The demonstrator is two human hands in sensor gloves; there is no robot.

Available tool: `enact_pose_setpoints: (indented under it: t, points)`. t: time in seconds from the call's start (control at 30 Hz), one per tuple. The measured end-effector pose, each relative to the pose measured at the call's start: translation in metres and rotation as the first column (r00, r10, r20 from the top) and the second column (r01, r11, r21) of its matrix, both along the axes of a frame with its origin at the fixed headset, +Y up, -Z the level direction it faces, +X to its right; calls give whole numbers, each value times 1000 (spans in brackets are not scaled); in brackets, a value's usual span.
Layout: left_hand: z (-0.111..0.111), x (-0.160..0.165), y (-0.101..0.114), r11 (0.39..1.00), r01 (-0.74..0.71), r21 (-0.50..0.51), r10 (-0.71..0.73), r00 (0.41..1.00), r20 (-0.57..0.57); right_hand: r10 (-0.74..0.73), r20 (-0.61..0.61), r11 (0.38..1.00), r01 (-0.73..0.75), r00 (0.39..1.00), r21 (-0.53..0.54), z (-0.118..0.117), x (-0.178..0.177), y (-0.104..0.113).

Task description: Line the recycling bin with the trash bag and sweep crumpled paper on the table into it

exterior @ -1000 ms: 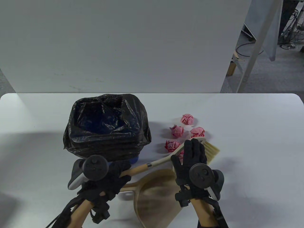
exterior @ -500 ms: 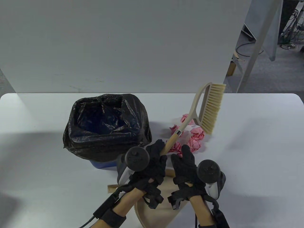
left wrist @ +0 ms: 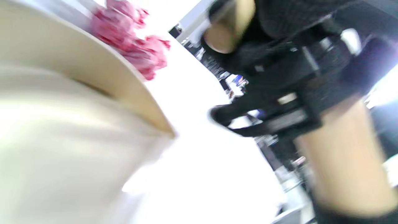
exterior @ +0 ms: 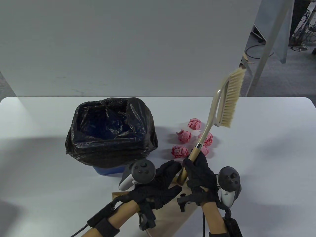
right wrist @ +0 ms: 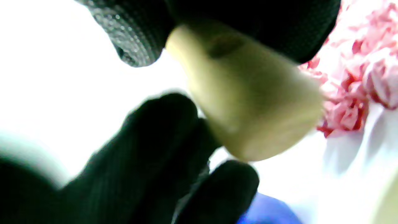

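The blue recycling bin point(exterior: 108, 170) stands at left centre, lined with a black trash bag point(exterior: 111, 130) folded over its rim. Several pink crumpled paper balls point(exterior: 184, 136) lie on the table to its right; they also show in the left wrist view point(left wrist: 133, 46) and the right wrist view point(right wrist: 357, 77). My right hand point(exterior: 195, 167) grips the wooden handle of the brush point(exterior: 232, 98), which tilts up and away with its bristles in the air. The handle's butt end point(right wrist: 248, 102) fills the right wrist view. My left hand point(exterior: 170, 175) lies open beside that end, holding nothing.
A beige dustpan point(exterior: 167, 222) lies flat at the near edge under both wrists, and its wall point(left wrist: 77, 93) fills the left wrist view. A white panel stands behind the table. The white table point(exterior: 271, 148) stretches bare to the right.
The brush went from lying on the table to raised. My left hand lifted it, my right hand took the handle, and the left hand let go. The brush head swung further up and right.
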State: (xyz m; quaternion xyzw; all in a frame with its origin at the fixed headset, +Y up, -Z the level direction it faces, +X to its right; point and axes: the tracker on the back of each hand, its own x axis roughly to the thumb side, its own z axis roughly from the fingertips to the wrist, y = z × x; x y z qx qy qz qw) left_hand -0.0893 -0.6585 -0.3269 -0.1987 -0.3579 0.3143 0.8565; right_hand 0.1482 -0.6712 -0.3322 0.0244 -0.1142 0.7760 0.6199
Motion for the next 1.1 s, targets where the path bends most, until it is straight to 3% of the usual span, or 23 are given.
enact_pose_setpoints:
  t: [0.07, 0.13, 0.2, 0.4, 0.53, 0.67, 0.77, 0.87, 0.97, 1.1]
  points:
    - [7, -17, 0, 971, 203, 126, -202, 979, -16, 49, 19, 999, -49, 999, 6, -1, 5, 0]
    - [12, -36, -3, 898, 374, 231, -369, 927, -69, 55, 7, 998, -55, 998, -8, -3, 8, 0]
    - [12, -50, -8, 869, 408, 279, -394, 913, -109, 36, -3, 999, -36, 999, -22, -4, 8, -2]
    - [-1, -75, -23, 914, 361, 185, -335, 929, -157, 43, -86, 993, -52, 995, -105, -10, 10, -15]
    - [-5, -79, -25, 904, 383, 191, -350, 918, -188, -50, -175, 986, 21, 983, -168, -11, 17, -16]
    - [-8, -83, -25, 900, 391, 194, -348, 911, -220, -211, -311, 949, 118, 927, -291, -6, 25, -12]
    - [-7, -88, -24, 903, 382, 195, -331, 911, -247, -201, -403, 943, 65, 893, -328, -3, 29, -6]
    - [-3, -92, -22, 908, 373, 192, -318, 911, -263, -102, -476, 946, -62, 874, -317, 2, 34, 5]
    - [2, -95, -18, 901, 381, 208, -319, 906, -279, 34, -512, 934, -209, 858, -290, 10, 46, 10]
    - [3, -91, -19, 903, 378, 205, -321, 910, -264, 65, -490, 899, -264, 869, -349, 19, 61, 4]
